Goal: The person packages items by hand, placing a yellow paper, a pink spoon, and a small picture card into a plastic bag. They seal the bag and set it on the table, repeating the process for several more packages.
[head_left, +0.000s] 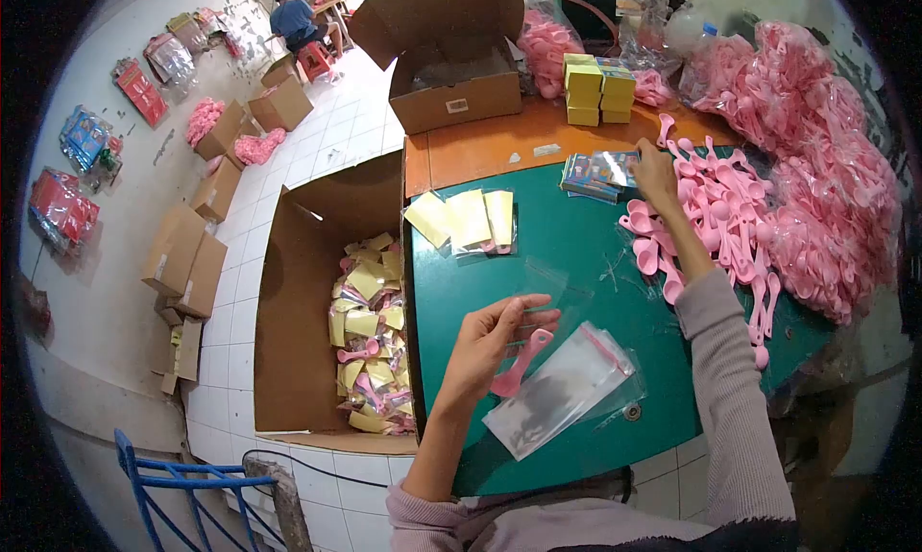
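My left hand [490, 336] is closed, thumb against the fingers, with a clear plastic bag [569, 300] at the fingertips. Just below those fingers, a pink measuring spoon [521, 365] overlaps the palm side of the hand. Beneath it on the green table lies a stack of clear bags [562, 394] with a pink strip along one end. At the far side, my right hand [655, 176] has its fingers pinched at the edge of a printed card [618, 169], over a stack of such cards [586, 180]. Loose pink spoons [720, 216] are heaped beside my right forearm.
Left of the green table [447, 312], an open carton [327, 226] holds packed bags. Yellow papers [469, 218] lie near its edge. Yellow boxes [597, 91] and another open carton [456, 86] stand behind. Bagged spoons [831, 187] pile up right. A person [293, 19] sits far back.
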Available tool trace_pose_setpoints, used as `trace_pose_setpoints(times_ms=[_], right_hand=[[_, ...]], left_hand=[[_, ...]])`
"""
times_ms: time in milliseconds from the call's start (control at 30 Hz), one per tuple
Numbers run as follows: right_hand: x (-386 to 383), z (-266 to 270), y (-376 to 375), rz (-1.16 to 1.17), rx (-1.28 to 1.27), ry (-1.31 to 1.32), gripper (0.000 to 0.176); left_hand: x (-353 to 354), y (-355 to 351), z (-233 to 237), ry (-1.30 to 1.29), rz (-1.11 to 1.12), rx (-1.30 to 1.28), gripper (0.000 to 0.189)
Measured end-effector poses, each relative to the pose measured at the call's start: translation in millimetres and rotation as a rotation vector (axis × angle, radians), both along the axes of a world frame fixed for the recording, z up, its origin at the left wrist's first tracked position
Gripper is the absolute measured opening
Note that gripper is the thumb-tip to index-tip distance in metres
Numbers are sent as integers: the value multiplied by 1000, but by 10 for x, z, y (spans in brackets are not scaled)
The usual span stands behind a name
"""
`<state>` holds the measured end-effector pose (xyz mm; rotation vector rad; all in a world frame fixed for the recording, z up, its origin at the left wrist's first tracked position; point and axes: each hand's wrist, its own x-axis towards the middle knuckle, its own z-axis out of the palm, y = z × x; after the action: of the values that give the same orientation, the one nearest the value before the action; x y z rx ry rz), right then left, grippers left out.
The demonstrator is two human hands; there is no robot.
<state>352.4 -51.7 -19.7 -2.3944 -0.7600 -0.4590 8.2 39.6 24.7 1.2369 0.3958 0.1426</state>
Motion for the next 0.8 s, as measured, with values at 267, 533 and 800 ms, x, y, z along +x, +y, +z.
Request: trace_pose_setpoints(times_ms=[267, 533, 800], right_hand=[[-1446, 915, -485, 835, 191, 668, 11], [-1603, 1138, -565, 964, -118, 388, 12], [-1577, 1149, -589, 952, -79, 442, 14]], left_hand=[[17, -2, -31, 30, -15, 17, 35], [29, -19, -112, 0, -87, 133, 35], [11, -23, -42, 9, -58, 10, 34]])
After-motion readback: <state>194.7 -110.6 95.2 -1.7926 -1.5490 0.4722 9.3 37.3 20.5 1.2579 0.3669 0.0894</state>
